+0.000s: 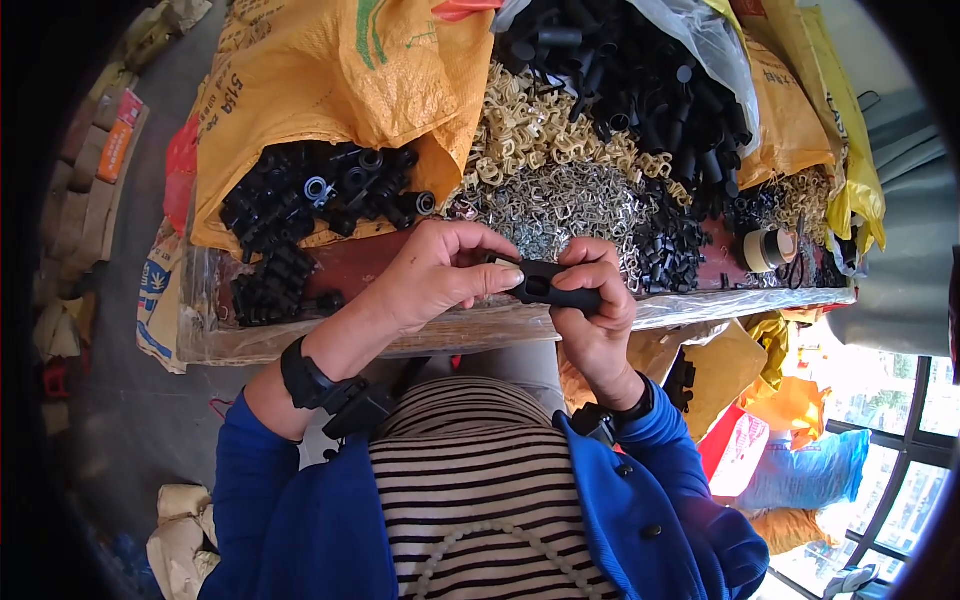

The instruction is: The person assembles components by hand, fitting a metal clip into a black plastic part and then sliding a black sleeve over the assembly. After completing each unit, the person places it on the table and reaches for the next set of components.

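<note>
In front of my waist, over the table's near edge, I hold a hollow black plastic tube-like part [562, 290] with an oblong opening in its side. My right hand [598, 315] wraps its fingers round the right end of this part. My left hand [440, 268] is closed in a pinch at the part's left end, its thumb and forefinger on a small cream-coloured piece [505, 262], mostly hidden by the fingers. Just beyond my hands lie a heap of small silvery metal clips [560, 205] and a pile of cream-coloured clips [525, 125].
An open orange woven sack [330, 90] at the left spills black plastic fittings [275, 270]. Black tubes [690, 110] are heaped at the back. Small black pieces [672, 250] and a tape roll [768, 248] lie to the right. Plastic film covers the table edge [700, 308]. Filled bags [800, 470] stand lower right.
</note>
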Demonstrator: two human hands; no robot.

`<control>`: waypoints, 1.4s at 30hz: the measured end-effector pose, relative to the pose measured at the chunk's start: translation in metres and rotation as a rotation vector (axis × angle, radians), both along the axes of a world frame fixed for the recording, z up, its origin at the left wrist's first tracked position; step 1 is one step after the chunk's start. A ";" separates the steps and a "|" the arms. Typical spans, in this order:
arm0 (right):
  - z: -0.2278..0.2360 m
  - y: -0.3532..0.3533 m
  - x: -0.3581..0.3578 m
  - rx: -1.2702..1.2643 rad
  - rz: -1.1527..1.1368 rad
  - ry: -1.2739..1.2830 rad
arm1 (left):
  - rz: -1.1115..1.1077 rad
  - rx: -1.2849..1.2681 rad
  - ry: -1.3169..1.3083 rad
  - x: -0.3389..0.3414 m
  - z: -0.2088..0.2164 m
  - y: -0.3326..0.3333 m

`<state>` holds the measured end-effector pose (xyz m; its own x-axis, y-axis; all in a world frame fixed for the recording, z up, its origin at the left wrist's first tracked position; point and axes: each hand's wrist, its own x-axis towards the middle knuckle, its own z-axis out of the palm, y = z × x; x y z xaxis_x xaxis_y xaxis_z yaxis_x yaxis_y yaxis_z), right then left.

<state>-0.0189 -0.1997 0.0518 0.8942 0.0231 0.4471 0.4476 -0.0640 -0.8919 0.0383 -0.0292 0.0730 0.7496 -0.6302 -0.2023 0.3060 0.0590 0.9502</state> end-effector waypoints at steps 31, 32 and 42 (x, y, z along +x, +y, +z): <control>0.006 0.017 0.043 0.352 0.005 0.345 | 0.163 0.023 -0.153 0.027 -0.011 0.003; 0.004 0.015 0.045 0.355 0.001 0.349 | 0.153 -0.002 -0.096 0.029 -0.012 0.002; -0.002 0.003 0.046 0.175 0.020 0.246 | 0.161 -0.140 0.184 0.025 -0.010 -0.004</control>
<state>0.0275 -0.1966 0.0500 0.9762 -0.0168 0.2162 0.2167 0.1070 -0.9703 0.0636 -0.0335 0.0626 0.8012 -0.5372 -0.2635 0.4484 0.2474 0.8589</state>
